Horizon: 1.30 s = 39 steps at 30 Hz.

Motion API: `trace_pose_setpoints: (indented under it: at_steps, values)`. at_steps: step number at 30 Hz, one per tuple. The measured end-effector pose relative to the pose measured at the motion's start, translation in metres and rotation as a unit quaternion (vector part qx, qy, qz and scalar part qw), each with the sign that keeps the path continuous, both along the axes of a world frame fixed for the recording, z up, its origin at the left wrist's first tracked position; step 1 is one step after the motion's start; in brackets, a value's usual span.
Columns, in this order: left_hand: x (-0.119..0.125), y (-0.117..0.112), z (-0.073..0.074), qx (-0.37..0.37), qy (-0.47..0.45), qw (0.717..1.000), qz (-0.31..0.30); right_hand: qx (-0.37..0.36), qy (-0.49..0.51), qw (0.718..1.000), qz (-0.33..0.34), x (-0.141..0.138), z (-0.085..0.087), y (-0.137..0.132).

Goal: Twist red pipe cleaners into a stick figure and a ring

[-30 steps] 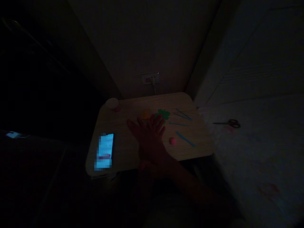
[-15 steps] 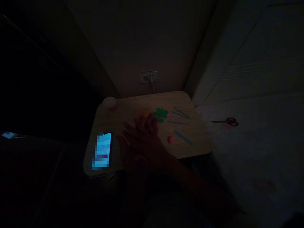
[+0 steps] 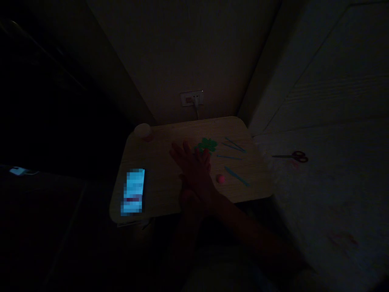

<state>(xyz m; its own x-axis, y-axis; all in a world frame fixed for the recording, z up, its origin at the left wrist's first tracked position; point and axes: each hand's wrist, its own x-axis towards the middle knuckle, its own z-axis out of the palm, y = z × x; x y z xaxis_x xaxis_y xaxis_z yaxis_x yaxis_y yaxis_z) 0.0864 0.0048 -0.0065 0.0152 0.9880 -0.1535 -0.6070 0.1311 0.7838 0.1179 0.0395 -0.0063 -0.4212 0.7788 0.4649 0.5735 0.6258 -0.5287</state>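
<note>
The scene is very dark. My right hand [image 3: 193, 168] lies across the top of my left hand [image 3: 207, 159], palm towards palm, with its fingers stretched out. Most of my left hand is covered; its fingertips stick out on the right side and look extended. Whatever may be between the palms is hidden. Just beyond the fingers are flat green leaf-like pieces [image 3: 208, 144], partly covered. A small pink ball [image 3: 221, 179] rests on the table to the right of my hands.
The wooden table [image 3: 164, 194] holds a lit phone [image 3: 133, 192] at left, a round pale tub [image 3: 142, 130] at back left and several blue stick tools [image 3: 237, 176] at right. Scissors [image 3: 299, 157] lie off the table to the right. A wall socket [image 3: 192, 98] has a plug in it.
My hands have moved right and turned against each other; my right hand now covers more of the left. An orange-yellow patch seen beyond the fingers is now mostly hidden. The view has shifted slightly.
</note>
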Motion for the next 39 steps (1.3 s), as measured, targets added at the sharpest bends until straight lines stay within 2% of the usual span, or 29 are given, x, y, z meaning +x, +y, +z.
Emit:
trace_pose_setpoints:
  at_steps: [4, 8, 12, 17, 19, 24, 29, 32, 35, 39]
  values:
    - [-0.013, -0.011, -0.001, -0.01, 0.009, 1.0, 0.004, 0.042, 0.081, 0.993, -0.072, 0.021, 0.004, 0.015]
    - [-0.01, -0.022, 0.0, -0.002, -0.018, 1.0, 0.0, 0.053, 0.16, 0.976, -0.138, 0.034, 0.0, 0.025]
    - [-0.01, -0.021, -0.002, -0.003, -0.035, 0.999, 0.003, 0.045, 0.256, 0.945, -0.199, 0.038, -0.003, 0.025]
    - [-0.022, -0.009, -0.004, -0.029, -0.116, 0.992, 0.033, 0.022, 0.423, 0.884, -0.199, 0.045, 0.002, 0.012]
    - [-0.029, -0.005, 0.0, -0.016, -0.133, 0.99, 0.035, -0.008, 0.442, 0.876, -0.194, 0.05, 0.005, 0.004]
    - [-0.042, -0.005, 0.015, -0.021, -0.19, 0.981, 0.021, -0.089, 0.394, 0.903, -0.143, 0.059, 0.008, -0.014]
    - [-0.051, -0.008, 0.016, -0.036, -0.155, 0.983, 0.095, -0.105, 0.377, 0.915, -0.095, 0.058, 0.012, -0.024]
    - [-0.053, -0.004, 0.017, -0.046, -0.144, 0.982, 0.113, -0.119, 0.363, 0.92, -0.088, 0.056, 0.013, -0.027]
    - [-0.051, 0.001, 0.02, -0.042, -0.152, 0.983, 0.096, -0.118, 0.345, 0.927, -0.083, 0.057, 0.012, -0.028]
    - [-0.048, -0.001, 0.022, -0.047, -0.122, 0.991, 0.031, -0.05, 0.28, 0.957, -0.064, 0.058, 0.009, -0.027]
